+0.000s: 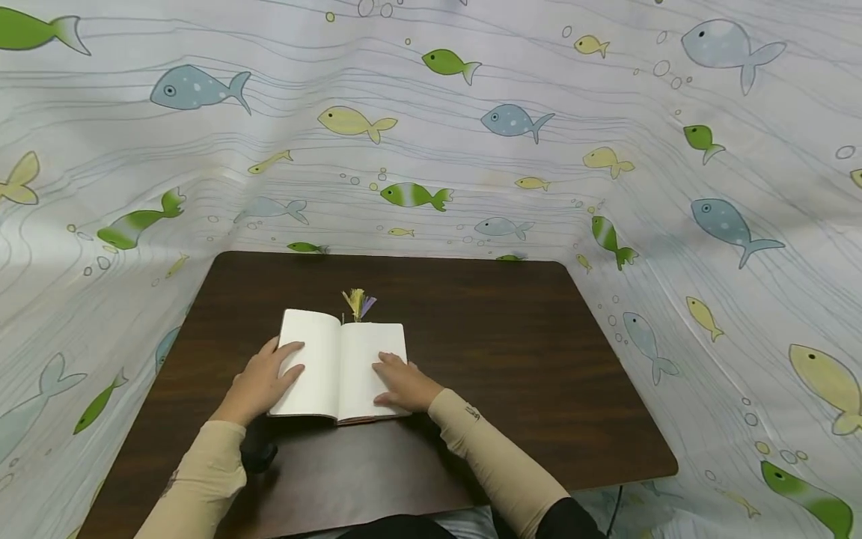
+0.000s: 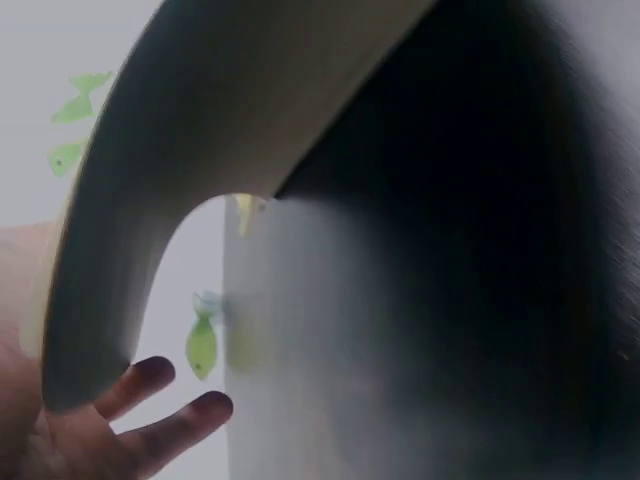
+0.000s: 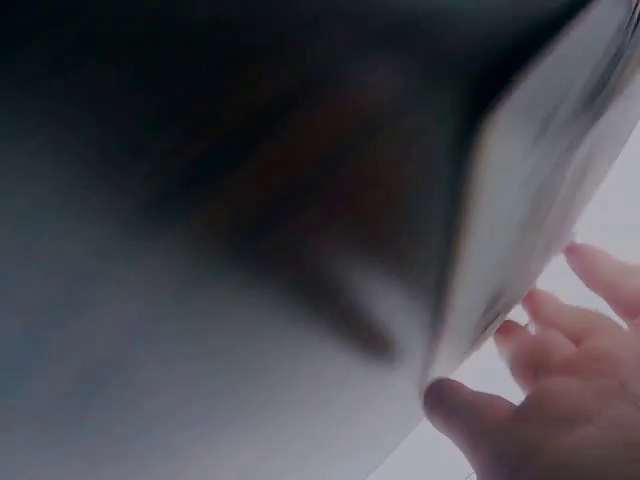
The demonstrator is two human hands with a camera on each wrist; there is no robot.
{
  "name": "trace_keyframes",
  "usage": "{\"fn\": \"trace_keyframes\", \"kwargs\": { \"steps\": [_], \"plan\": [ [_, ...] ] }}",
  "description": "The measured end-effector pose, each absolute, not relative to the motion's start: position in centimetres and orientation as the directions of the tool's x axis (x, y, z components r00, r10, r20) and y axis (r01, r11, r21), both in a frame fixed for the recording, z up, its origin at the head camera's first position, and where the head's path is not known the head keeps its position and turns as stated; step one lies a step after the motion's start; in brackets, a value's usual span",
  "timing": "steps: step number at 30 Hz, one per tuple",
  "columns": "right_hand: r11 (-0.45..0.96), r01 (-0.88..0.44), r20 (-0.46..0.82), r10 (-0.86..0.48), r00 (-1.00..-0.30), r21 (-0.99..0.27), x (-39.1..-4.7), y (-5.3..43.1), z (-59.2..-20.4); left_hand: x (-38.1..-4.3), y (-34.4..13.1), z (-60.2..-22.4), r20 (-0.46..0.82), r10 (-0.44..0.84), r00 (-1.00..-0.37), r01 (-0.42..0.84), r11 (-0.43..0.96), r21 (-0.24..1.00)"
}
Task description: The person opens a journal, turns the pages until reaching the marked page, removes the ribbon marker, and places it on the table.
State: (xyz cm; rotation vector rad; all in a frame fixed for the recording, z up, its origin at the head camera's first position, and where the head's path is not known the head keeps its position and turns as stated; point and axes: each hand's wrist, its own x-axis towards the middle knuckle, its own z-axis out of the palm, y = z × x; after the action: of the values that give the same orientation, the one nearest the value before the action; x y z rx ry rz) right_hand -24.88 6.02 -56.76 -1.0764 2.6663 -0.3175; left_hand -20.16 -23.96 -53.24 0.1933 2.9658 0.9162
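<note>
An open book [image 1: 313, 367] with blank white pages lies on the dark brown table, left of its middle. Yellow and purple tassels [image 1: 357, 303] stick out past its top edge near the spine. My left hand [image 1: 263, 378] rests at the outer edge of the left page, thumb and forefinger extended onto the paper. On the right page lies my right hand [image 1: 404, 382], its fingers extended and its thumb near the bottom edge. The left wrist view shows the curved page edge [image 2: 110, 290] covering part of that hand. Close to the book's edge, the right-hand fingers [image 3: 560, 320] appear spread.
The table [image 1: 505, 359] extends to the right of and behind the book. A white fish-patterned cloth [image 1: 431, 150] surrounds its back and sides. A black object [image 1: 258, 453] sits under my left wrist. A dark cable [image 1: 615, 509] hangs by the front right edge.
</note>
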Motion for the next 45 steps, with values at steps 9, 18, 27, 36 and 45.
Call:
{"fn": "trace_keyframes", "kwargs": {
  "steps": [9,18,27,36,45],
  "plan": [
    [0.746,-0.583,-0.238,-0.660,-0.713,-0.322,-24.1,8.4,-56.9,-18.8,-25.8,-55.4,-0.012,0.114,-0.993,0.085,0.800,0.594],
    [0.748,-0.630,-0.169,-0.662,-0.730,-0.209,-24.0,8.8,-56.5,-18.9,-25.4,-55.9,-0.021,0.099,-0.995,0.066,0.799,0.598],
    [0.714,-0.699,0.033,-0.698,-0.715,-0.037,-23.9,8.1,-57.2,-18.6,-25.3,-55.4,-0.035,0.092,-0.995,0.054,0.806,0.590],
    [0.832,-0.555,0.138,-0.548,-0.825,-0.014,-23.5,6.8,-57.7,-18.3,-25.4,-55.7,-0.017,0.094,-0.995,0.063,0.784,0.617],
    [0.362,-0.443,0.158,-0.601,-0.784,-0.820,-23.8,4.8,-55.3,-18.4,-25.2,-54.9,-0.015,0.100,-0.995,0.064,0.734,0.676]
  ]
}}
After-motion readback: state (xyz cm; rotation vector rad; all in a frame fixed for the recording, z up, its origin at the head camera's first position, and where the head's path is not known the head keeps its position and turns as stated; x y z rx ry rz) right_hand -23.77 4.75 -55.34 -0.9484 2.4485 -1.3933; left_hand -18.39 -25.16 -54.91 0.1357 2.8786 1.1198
